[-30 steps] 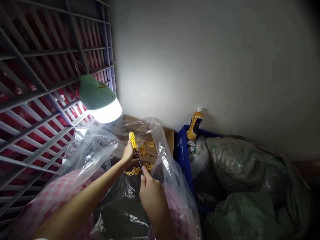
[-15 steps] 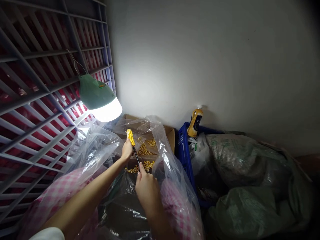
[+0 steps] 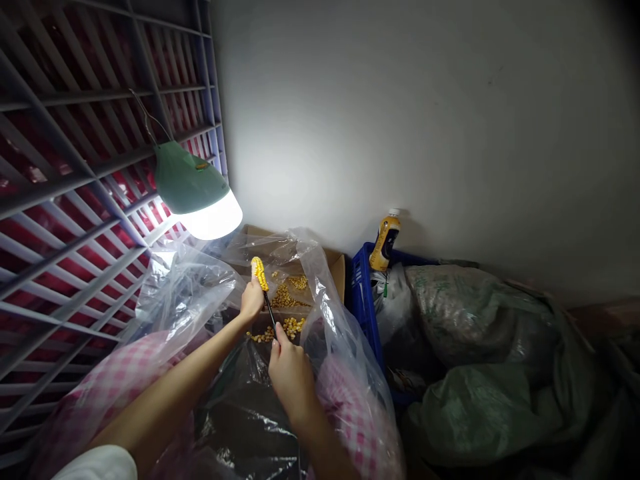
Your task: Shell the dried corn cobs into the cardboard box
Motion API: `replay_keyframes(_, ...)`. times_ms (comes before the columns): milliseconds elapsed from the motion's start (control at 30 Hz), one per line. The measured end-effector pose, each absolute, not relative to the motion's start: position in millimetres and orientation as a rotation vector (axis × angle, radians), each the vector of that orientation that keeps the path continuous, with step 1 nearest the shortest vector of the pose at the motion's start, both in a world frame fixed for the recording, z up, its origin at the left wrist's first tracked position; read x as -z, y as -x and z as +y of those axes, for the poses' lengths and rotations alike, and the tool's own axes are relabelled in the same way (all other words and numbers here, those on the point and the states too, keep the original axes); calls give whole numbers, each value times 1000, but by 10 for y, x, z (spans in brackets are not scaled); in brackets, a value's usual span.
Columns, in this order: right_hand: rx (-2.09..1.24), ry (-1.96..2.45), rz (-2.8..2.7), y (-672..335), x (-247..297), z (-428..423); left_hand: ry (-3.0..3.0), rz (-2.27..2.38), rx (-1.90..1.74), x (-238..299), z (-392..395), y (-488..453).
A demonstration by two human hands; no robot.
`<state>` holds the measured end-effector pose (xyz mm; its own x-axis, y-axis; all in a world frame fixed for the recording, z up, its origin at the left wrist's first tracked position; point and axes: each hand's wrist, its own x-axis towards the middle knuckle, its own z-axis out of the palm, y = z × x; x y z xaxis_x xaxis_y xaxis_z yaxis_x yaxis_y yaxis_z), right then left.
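Corn tilts slightly in the closed fingers of the left hand, near kernels in a box, as the right hand's fingers grip a dark tool that appears to meet its lower end. Short, firm strokes angled away from the left hand would likely work best, with the corn low over the box.
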<state>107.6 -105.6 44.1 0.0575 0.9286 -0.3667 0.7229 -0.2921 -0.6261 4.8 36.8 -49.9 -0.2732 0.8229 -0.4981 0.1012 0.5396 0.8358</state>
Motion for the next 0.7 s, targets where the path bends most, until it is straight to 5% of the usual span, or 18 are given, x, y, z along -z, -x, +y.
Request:
replay_keyframes(67, -992, 2077, -1739, -1031, -447, -1067, -804, 1752, -872, 512, 368, -33)
replay_keyframes(300, -2020, 1532, -579, -1163, -418, -890, -847, 1769, -884, 556, 363, -36)
replay_keyframes(367, -1931, 1624, -738, -1188, -405, -900, -861, 1763, -886, 552, 360, -47)
replay_keyframes(533, -1071, 1997, -1656, -1158, -380, -995, -921, 1816, -878, 520, 335, -43)
replay_keyframes(600, -1132, 2000, -1616, -1147, -383, -986, -940, 1839, -857, 517, 326, -34)
replay_keyframes(700, -1670, 1840, -1100, -1170, -410, -908, -964, 1854, -823, 531, 326, -28)
